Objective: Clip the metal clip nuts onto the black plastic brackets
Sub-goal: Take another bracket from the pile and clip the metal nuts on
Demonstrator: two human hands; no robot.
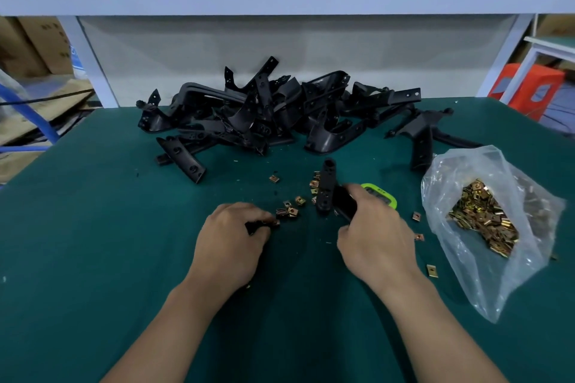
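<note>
The left hand (230, 236) pinches a small black part (255, 226). The right hand (373, 233) grips a black bracket (326, 186). Loose clip nuts (291, 211) lie between them. Past both hands waits a big bracket pile (264, 112), so lots looks left.

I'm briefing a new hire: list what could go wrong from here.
Loose brass-coloured metal clip nuts lie scattered between the left hand and right hand; a wrist sweep may scatter them further.
The clear plastic bag of clip nuts sits beside the right forearm; a nudge might spill it.
The right hand grips a long black plastic bracket right by a green device, which could get knocked.
</note>
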